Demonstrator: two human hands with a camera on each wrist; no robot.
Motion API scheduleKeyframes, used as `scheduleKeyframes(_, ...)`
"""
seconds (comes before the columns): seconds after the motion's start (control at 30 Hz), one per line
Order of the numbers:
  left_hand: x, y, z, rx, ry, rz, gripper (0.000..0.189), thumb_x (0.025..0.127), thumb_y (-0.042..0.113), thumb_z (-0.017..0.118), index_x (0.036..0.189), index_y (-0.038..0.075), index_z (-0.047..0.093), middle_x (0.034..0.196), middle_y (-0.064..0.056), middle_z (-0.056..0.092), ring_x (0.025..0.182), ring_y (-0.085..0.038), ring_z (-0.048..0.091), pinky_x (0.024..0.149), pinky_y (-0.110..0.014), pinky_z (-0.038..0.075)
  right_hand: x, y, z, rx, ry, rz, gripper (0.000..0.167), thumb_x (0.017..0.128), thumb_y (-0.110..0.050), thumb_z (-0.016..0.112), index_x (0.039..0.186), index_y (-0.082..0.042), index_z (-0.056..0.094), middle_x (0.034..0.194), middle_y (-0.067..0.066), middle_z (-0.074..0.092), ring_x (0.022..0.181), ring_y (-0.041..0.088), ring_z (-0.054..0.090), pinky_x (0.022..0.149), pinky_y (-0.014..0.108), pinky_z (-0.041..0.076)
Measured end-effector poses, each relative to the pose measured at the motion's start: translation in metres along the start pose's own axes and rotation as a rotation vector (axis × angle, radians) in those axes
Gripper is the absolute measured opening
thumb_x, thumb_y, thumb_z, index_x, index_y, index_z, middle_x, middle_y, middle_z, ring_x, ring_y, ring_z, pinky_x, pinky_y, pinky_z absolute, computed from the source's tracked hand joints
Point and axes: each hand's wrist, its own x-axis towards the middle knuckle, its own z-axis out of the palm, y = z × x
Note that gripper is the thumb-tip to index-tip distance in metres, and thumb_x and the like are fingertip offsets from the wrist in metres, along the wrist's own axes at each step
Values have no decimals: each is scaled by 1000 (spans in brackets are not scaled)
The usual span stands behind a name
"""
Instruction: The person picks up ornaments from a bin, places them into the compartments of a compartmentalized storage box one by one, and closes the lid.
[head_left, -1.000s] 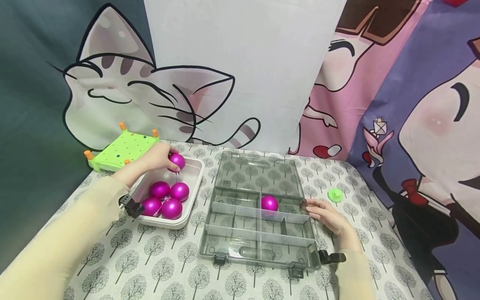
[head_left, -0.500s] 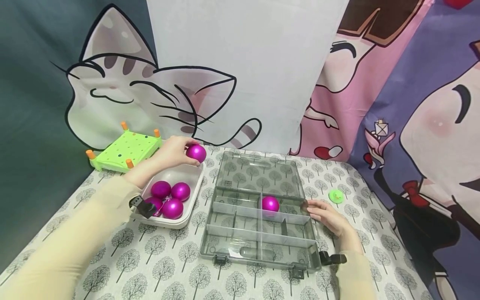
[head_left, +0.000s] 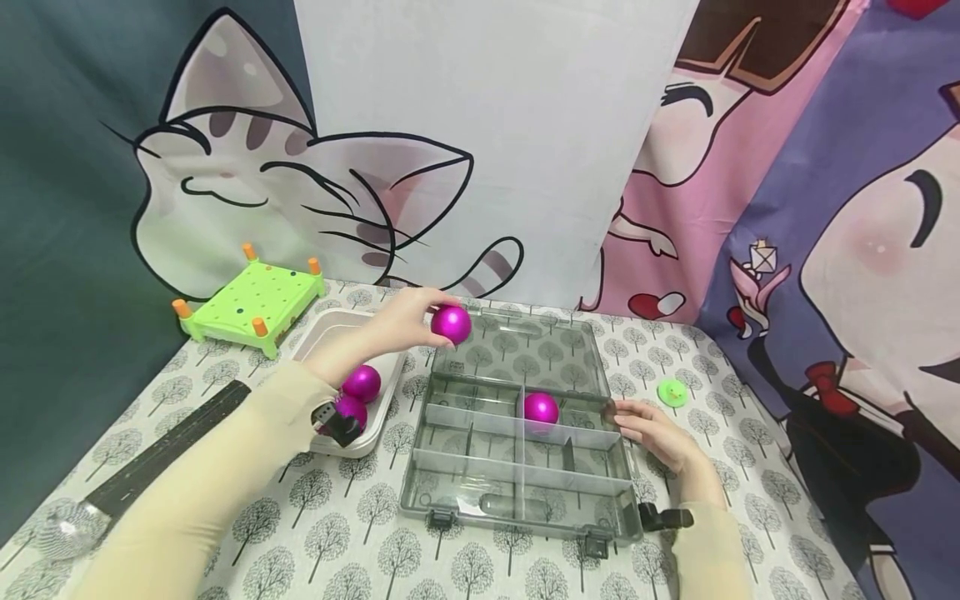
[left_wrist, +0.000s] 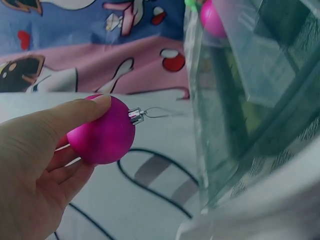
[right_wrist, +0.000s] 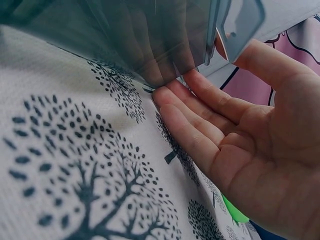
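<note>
Ornament (head_left: pixel 451 324), magenta and round, is pinched between the thumb and fingers of a person's left hand (head_left: pixel 405 323) at the left edge of an open lid (head_left: pixel 525 350), as the head view shows. The right hand (head_left: pixel 660 437), well apart from it, touches the right wall of the gray case (head_left: pixel 517 525). A second ornament (head_left: pixel 541 408) sits in the case's far-right compartment, beside the central divider. Two more ornaments (head_left: pixel 362 383) show in one white tray (head_left: pixel 386 367) left of the case; the sleeve may hide others. One green pegboard (head_left: pixel 255 300) with four orange pegs stands toward the surface's far-left corner, one green disc (head_left: pixel 672 392) toward its right edge. In the left wrist view, the held ball's single silver cap (left_wrist: pixel 136 116) and wire loop (left_wrist: pixel 159 113) point away from the palm; a light grip, wire kept clear of the dividers, would likely suit carrying it. In the right wrist view, nearly straight fingers (right_wrist: pixel 192 130) meet the case's lower edge, thumb apart; steady contact there should keep the plastic from sliding.
</note>
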Motion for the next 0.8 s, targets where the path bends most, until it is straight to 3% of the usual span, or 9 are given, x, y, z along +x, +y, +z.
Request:
scheduleKeyframes(0.17,9,10,20,29,-73,52,64,70,19,86,127,3,62,126,-15,66,116,-32,61,104,-50,47,0,1,-1,-3,-1,-4,53,99,-7,48,138,22,26,111,-13,58,103,-4,60,92,12,48)
scheduleKeyframes(0.4,14,20,41,18,-185,93,64,69,18,87,126,4,62,126,-12,66,114,-29,63,101,-43,51,1,3,0,-3,1,-3,51,98,-7,49,137,20,29,110,-13,59,103,-3,61,92,13,49)
scheduleKeyframes(0.6,13,22,53,19,-255,111,65,71,18,86,128,2,60,128,-12,65,117,-27,62,103,-39,50,1,2,-1,-18,6,8,53,99,-8,49,138,20,28,113,-11,57,104,-3,59,94,13,48)
scheduleKeyframes(0.8,11,23,63,35,-302,129,64,70,15,86,127,1,61,127,-14,65,117,-30,60,103,-44,49,0,0,-2,-22,-5,-8,50,100,-7,48,137,20,30,113,-10,58,104,-3,59,93,13,49)
